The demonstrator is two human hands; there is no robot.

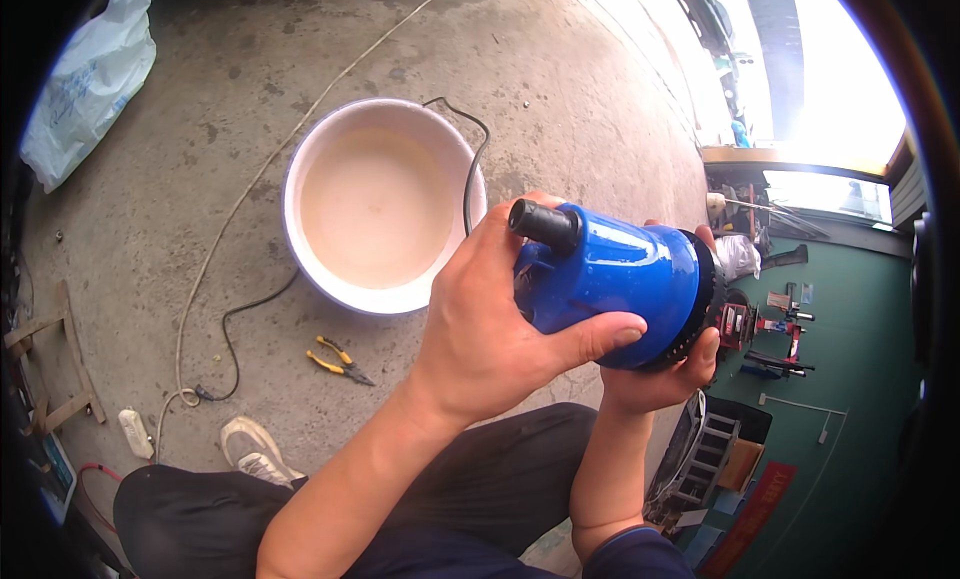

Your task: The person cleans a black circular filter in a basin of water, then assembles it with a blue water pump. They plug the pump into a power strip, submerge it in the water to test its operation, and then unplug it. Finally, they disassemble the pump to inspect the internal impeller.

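- Your left hand (490, 319) is wrapped around the blue pump (615, 279), thumb along its underside.
- Your right hand (665, 374) cups the pump from below at its black ribbed end.
- The pump is held above your lap, just right of the white basin (300, 179), black outlet stub pointing towards the basin.
- Yellow-handled pliers (340, 359) lie on the concrete just below the basin.
- A black cable (470, 179) curves along the basin's right rim.

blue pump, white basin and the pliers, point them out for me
blue pump (620, 279), head view, on its glossy blue body
white basin (375, 204), head view, on its inner floor
pliers (338, 361), head view, on the yellow handles
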